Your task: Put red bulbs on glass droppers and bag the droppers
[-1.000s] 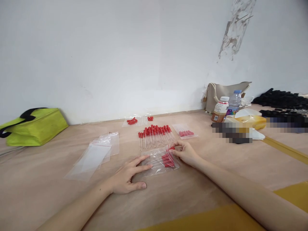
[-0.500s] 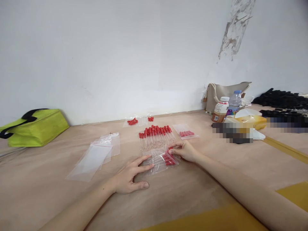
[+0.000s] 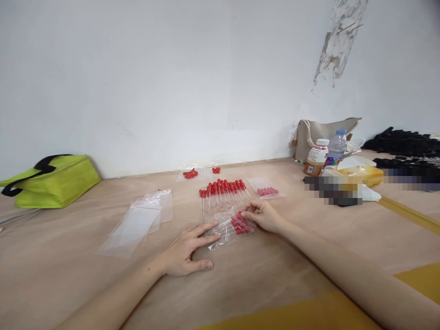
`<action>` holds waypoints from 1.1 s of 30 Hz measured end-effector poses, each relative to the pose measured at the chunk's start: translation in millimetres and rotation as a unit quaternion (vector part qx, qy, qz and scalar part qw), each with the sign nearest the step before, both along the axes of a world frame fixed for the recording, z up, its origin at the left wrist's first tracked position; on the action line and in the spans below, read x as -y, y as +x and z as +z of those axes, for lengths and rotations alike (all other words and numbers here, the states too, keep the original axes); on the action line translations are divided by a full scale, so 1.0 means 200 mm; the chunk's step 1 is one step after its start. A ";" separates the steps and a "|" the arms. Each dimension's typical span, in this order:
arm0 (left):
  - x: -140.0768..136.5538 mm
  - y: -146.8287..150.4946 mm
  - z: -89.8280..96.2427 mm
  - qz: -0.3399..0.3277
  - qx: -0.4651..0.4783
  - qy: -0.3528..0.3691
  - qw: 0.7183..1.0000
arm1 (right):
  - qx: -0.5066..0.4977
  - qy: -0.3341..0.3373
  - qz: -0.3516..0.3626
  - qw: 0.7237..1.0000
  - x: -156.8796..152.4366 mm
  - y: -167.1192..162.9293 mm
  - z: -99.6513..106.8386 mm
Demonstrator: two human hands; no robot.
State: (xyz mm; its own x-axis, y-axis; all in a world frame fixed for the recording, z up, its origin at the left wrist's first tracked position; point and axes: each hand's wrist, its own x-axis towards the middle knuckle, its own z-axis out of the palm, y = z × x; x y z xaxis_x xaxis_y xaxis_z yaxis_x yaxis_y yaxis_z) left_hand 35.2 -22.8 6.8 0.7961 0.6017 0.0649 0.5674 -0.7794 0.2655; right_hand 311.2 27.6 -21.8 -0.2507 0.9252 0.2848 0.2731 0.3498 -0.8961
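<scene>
Fabric, by the look of it, made up the lime-green bag [image 3: 58, 183] at far left, well apart from the action on the brown counter [image 3: 275, 284]. Next along, flat clear bags [image 3: 134, 224] lay fanned out: limp, slick film, surely near weightless, and best lifted singly by a corner.

Then the left hand [image 3: 187, 252], fingers splayed wide, gripping nothing, two fingertips on the near-left end of the clear zip bag [image 3: 220, 234]. And what a slippery customer that looked! The bag lay flat between the hands, creased and shiny, likely to skid without that light pin. Inside, red-bulbed droppers [image 3: 240, 223] clustered at the right end, thin stems leftward. Soft bulbs, I judged (rubbery, from their dull sheen), so the safer hold; the slender stems looked easier to bend or snap.

Behind, a row of loose droppers [image 3: 223, 189] stood out, bulbs away from the hands, within easy pinching reach.

Over to the right hand [image 3: 252, 214]: thumb and fingertips drawn close at the bag's bulb end, though whether they had closed on film, bulb or nothing, I couldn't tell. Last, just beyond it, a filled bag [image 3: 266, 189] lay flat, bulbs nearest.
</scene>
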 end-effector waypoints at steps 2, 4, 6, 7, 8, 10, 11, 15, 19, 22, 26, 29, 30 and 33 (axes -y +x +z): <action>0.00 0.00 0.00 0.002 0.002 0.001 1.000 | 0.001 -0.010 0.021 1.000 0.00 0.01 0.00; 0.00 0.00 0.00 0.001 0.002 0.004 1.000 | -0.017 -0.032 0.047 0.998 0.00 0.02 0.00; 0.00 0.00 0.00 -0.002 0.000 0.008 1.000 | -0.041 -0.069 0.072 0.994 0.00 0.03 0.00; 0.00 0.00 0.00 -0.005 -0.002 0.010 1.000 | -0.052 -0.088 0.077 0.992 0.00 0.02 0.01; 0.00 0.00 0.00 -0.009 -0.003 0.011 1.000 | -0.060 -0.103 0.074 0.990 0.00 0.02 0.01; 0.00 0.00 0.00 -0.016 -0.004 0.010 1.000 | -0.069 -0.110 0.046 0.990 0.00 0.02 0.01; 0.00 0.00 0.00 -0.020 -0.004 0.009 1.000 | -0.068 -0.103 0.030 0.992 0.00 0.02 0.00; -0.01 0.00 0.00 -0.023 -0.002 0.007 1.000 | -0.036 -0.049 0.037 0.997 0.00 0.03 -0.01; 0.00 0.00 0.00 -0.017 -0.008 0.007 1.000 | 0.005 -0.024 0.097 0.995 0.00 0.04 -0.01; 0.00 0.00 0.00 -0.006 -0.008 0.007 1.000 | 0.011 -0.032 0.059 0.998 0.00 0.04 -0.02; 0.00 0.00 -0.01 -0.002 -0.009 0.005 1.000 | 0.025 -0.045 0.047 0.998 0.00 0.04 -0.02; 0.00 0.00 -0.01 -0.007 0.000 0.005 1.000 | 0.058 -0.034 0.094 0.993 0.01 0.04 0.00; 0.00 0.00 -0.01 -0.009 0.004 0.006 1.000 | 0.063 -0.027 0.106 0.992 0.01 0.04 0.01; 0.00 0.00 0.00 -0.009 0.011 0.009 1.000 | 0.057 -0.004 0.110 0.992 0.02 0.02 0.02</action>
State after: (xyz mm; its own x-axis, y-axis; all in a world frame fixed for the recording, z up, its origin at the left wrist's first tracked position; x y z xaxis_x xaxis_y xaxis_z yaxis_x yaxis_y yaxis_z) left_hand 35.3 -23.1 5.9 0.8055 0.5854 0.0921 0.5471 -0.7944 0.2639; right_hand 315.8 24.4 -17.4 -0.4767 0.8470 0.2354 0.2909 0.4047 -0.8669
